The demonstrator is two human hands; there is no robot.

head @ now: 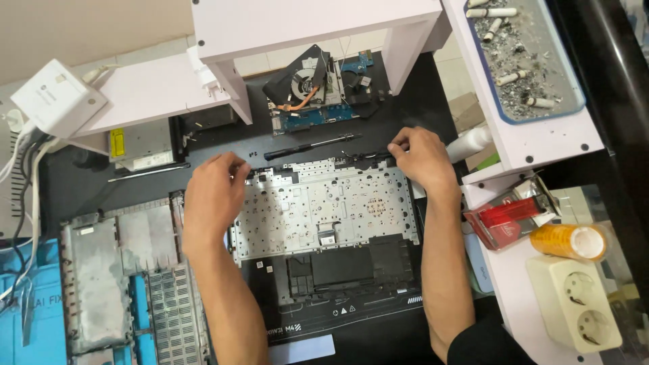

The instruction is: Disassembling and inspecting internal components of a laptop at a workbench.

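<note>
I see both hands resting on the far edge of an opened laptop chassis (318, 203), which lies on the black work mat (405, 122) with the metal keyboard backplate facing up. My left hand (213, 192) sits at the chassis's far left corner, fingers curled down onto the edge — whether they pinch anything there I cannot tell. My right hand (422, 159) is at the far right corner, fingertips bent and pressed around the black hinge strip (365, 157) that runs along that edge.

Just beyond the chassis a black screwdriver (311, 147) lies flat, and behind it sits a removed motherboard with its cooling fan (312, 84). To the left lie an optical drive (140, 145) and a grey bottom cover (122, 284) on a blue mat (34, 324). On the white shelf to the right — an ashtray with cigarette butts (524, 61), a red cigarette pack (510, 216), an orange cylinder (569, 241) and a cream double socket (581, 304).
</note>
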